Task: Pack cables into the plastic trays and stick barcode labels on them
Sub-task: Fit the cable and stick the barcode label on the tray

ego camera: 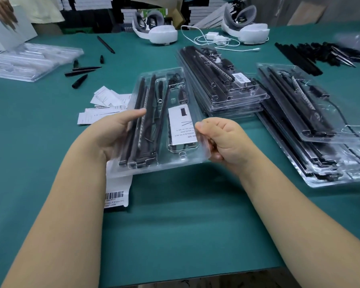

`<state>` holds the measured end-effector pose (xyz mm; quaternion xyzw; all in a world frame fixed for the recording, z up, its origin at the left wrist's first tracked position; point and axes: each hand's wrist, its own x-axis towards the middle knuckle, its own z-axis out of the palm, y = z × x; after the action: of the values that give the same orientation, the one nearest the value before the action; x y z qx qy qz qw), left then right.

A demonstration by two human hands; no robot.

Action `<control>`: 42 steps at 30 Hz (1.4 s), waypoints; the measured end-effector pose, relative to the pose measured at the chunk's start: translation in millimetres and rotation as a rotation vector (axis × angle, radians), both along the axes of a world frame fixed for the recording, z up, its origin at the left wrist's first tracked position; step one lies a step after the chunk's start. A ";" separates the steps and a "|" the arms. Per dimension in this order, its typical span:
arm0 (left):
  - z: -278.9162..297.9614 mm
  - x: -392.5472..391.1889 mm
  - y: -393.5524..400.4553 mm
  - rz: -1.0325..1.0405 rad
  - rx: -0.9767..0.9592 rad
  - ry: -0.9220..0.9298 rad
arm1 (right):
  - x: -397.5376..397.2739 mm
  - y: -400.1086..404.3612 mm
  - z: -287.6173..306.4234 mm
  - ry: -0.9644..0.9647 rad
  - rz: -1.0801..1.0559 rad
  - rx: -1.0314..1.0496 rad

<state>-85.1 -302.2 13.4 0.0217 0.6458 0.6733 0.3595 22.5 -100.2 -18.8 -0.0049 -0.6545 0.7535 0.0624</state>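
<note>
two hands (112, 134) (222, 140), one tray (164, 121) held

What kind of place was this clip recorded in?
Probably a packing bench in a small factory or warehouse: stacks of filled plastic trays on a green table, a barcode label sheet, and both hands holding another tray.

We see surface (175, 225) teal green | tray (197, 113) clear plastic, black strips (141, 121) inside | card (182, 125) white, black print | barcode label (115, 197) white, black bars | cable (197, 39) white | headsets (156, 32) white and grey
</note>
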 end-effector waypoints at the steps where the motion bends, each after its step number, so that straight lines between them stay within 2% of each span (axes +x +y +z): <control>1: 1.0 0.9 1.1 0.039 -0.019 0.024 | -0.2 -0.5 0.3 -0.009 0.002 0.019; 5: 5.6 2.7 2.4 0.173 -0.033 0.087 | -2.3 -2.2 -0.2 -0.090 -0.014 0.046; 9: 7.4 3.4 1.0 0.251 -0.070 0.229 | -3.5 -7.3 3.0 -0.341 0.003 0.136; 11: 7.2 2.0 1.8 0.276 -0.063 0.277 | -4.1 -7.5 4.0 -0.438 0.022 0.116; 16: 3.6 4.4 10.2 0.377 -0.013 0.308 | 0.1 -7.2 7.6 -0.536 0.093 0.118; 21: 2.9 4.3 10.9 0.476 -0.021 0.355 | 4.0 -7.2 11.0 -0.569 0.194 0.122; 26: 2.5 4.0 8.4 0.433 -0.077 0.371 | 8.4 -4.0 10.4 -0.524 0.341 0.207; 31: 3.7 5.2 12.0 0.447 -0.003 0.292 | 6.8 -4.3 9.6 -0.543 0.256 0.105; 35: -2.0 4.4 13.5 0.444 -0.039 0.269 | 6.2 -5.9 12.1 -0.570 0.158 -0.022; 42: -5.0 2.0 13.7 0.437 -0.040 0.238 | 6.8 -8.2 8.6 -0.532 0.175 0.094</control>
<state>-83.0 -288.5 8.4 -0.0463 0.6862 0.7147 0.1271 29.3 -108.4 -10.2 -0.1432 -0.6800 0.6971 -0.1768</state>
